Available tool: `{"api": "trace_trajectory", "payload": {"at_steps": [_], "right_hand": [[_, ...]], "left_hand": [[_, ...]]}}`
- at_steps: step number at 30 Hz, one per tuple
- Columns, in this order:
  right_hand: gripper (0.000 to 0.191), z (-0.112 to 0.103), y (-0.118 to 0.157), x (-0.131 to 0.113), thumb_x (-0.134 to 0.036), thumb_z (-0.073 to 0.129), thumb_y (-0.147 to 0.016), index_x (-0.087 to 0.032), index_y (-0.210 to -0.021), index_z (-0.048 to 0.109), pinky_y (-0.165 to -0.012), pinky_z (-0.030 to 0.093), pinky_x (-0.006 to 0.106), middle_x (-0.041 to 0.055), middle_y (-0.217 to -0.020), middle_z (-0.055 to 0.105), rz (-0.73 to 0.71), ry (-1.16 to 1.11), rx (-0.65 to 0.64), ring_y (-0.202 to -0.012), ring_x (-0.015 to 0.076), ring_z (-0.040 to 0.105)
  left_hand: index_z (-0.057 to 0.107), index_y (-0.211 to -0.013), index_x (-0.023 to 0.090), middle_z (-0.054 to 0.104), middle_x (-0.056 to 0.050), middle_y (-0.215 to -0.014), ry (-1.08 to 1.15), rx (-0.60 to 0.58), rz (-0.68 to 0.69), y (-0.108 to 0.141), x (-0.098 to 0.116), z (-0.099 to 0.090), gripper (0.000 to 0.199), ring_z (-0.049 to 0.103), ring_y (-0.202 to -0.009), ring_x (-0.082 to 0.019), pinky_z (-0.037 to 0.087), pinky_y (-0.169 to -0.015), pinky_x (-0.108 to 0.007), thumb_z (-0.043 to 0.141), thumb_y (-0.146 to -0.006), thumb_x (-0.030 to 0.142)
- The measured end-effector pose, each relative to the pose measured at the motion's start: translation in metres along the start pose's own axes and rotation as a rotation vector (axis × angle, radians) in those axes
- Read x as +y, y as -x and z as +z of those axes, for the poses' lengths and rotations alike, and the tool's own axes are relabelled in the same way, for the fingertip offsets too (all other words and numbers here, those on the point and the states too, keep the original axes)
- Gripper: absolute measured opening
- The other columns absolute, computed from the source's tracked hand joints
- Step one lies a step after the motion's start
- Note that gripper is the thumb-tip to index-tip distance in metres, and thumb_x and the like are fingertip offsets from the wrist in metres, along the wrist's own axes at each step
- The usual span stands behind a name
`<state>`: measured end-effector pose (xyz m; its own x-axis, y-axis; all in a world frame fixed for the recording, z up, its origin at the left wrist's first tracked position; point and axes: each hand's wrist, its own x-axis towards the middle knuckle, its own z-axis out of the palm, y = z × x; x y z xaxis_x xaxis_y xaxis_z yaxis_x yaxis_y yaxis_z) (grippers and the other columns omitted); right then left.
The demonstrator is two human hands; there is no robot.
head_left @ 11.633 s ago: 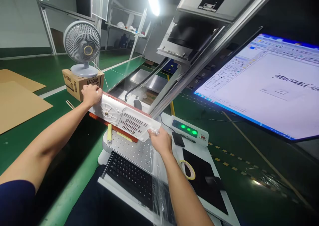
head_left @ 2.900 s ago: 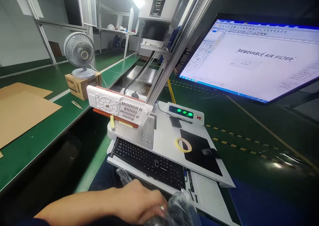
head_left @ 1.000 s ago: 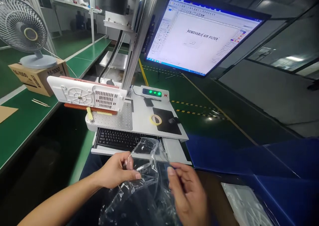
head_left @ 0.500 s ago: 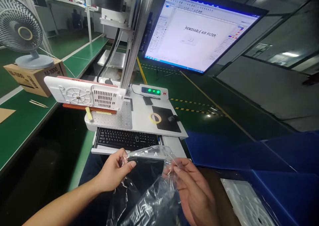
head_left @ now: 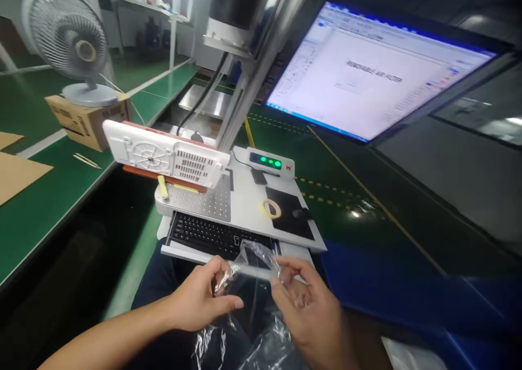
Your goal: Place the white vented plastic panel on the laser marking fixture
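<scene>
Head view: both hands hold a clear bag (head_left: 253, 283) low in the middle of the frame, in front of the keyboard (head_left: 216, 235). The left hand (head_left: 199, 302) pinches the bag's upper edge on the left between thumb and fingers (head_left: 228, 303), pressed together on the film. The right hand (head_left: 312, 313) pinches the same edge on the right, its fingers closed on the plastic. The bag's top stretches between the two hands, and the rest hangs crumpled below, towards the bottom edge of the frame.

Above the keyboard, a white panel (head_left: 165, 154) with a round grille and slots stands tilted on a red holder (head_left: 163, 177) over a perforated plate (head_left: 204, 199). To its right on the white surface (head_left: 248, 207) lie a tape roll (head_left: 271, 208), a black mat (head_left: 291, 218) and a box with green lights (head_left: 269, 162). A monitor (head_left: 375, 76) fills the upper right. A fan (head_left: 75, 46) stands on a carton (head_left: 89, 121) in the upper left.
</scene>
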<state>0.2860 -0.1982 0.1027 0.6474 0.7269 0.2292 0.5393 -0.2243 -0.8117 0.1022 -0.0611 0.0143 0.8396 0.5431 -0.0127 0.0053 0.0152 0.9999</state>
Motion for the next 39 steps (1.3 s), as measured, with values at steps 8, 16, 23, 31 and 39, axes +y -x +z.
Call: {"api": "trace_trajectory", "payload": {"at_steps": [8,16,23,31,39], "right_hand": [[0.055,0.015,-0.081,0.015,-0.079,0.076,-0.083,-0.026,-0.095,0.080,-0.061,0.061,0.028,0.0068,-0.086,0.079,-0.061,0.066,-0.191,-0.078,0.0274,0.077],[0.071,0.100,-0.176,-0.009,-0.084,0.048,-0.098,-0.025,-0.061,0.064,-0.066,0.049,0.036,0.0081,-0.069,0.071,-0.200,0.197,-0.126,-0.070,0.0264,0.067],[0.079,0.177,-0.248,0.013,-0.084,0.058,-0.084,-0.018,-0.127,0.061,-0.097,0.052,0.045,0.0209,-0.134,0.075,-0.041,0.077,-0.034,-0.120,0.0399,0.070],[0.055,0.201,-0.273,0.025,-0.066,0.053,-0.098,-0.020,-0.124,0.068,-0.094,0.054,0.044,0.0169,-0.123,0.079,-0.039,0.170,-0.165,-0.114,0.0384,0.073],[0.055,0.205,-0.278,0.027,-0.057,0.049,-0.101,-0.019,-0.131,0.074,-0.095,0.052,0.047,0.0153,-0.127,0.080,-0.036,0.197,-0.136,-0.116,0.0417,0.072]], "left_hand": [[0.055,-0.114,0.022,0.058,0.005,-0.085,0.157,0.291,0.088,-0.007,-0.009,-0.107,0.056,0.064,-0.059,-0.013,0.045,-0.048,-0.025,0.077,-0.090,0.068],[0.058,-0.125,0.020,0.069,-0.014,-0.129,-0.317,1.128,0.268,-0.056,0.002,-0.320,0.059,0.068,-0.123,-0.031,0.059,-0.098,-0.043,0.075,-0.089,0.064],[0.043,-0.156,0.017,0.054,-0.023,-0.160,-0.374,1.090,0.207,-0.098,0.007,-0.403,0.104,0.057,-0.144,-0.039,0.050,-0.117,-0.049,0.088,-0.074,0.064],[0.062,-0.127,0.014,0.073,-0.017,-0.130,-0.433,1.109,0.039,-0.108,0.003,-0.425,0.089,0.070,-0.112,-0.036,0.056,-0.088,-0.042,0.089,-0.064,0.071],[0.060,-0.117,0.016,0.072,-0.012,-0.115,-0.392,1.114,0.114,-0.110,0.008,-0.424,0.081,0.069,-0.104,-0.033,0.054,-0.082,-0.039,0.090,-0.061,0.067]]}}
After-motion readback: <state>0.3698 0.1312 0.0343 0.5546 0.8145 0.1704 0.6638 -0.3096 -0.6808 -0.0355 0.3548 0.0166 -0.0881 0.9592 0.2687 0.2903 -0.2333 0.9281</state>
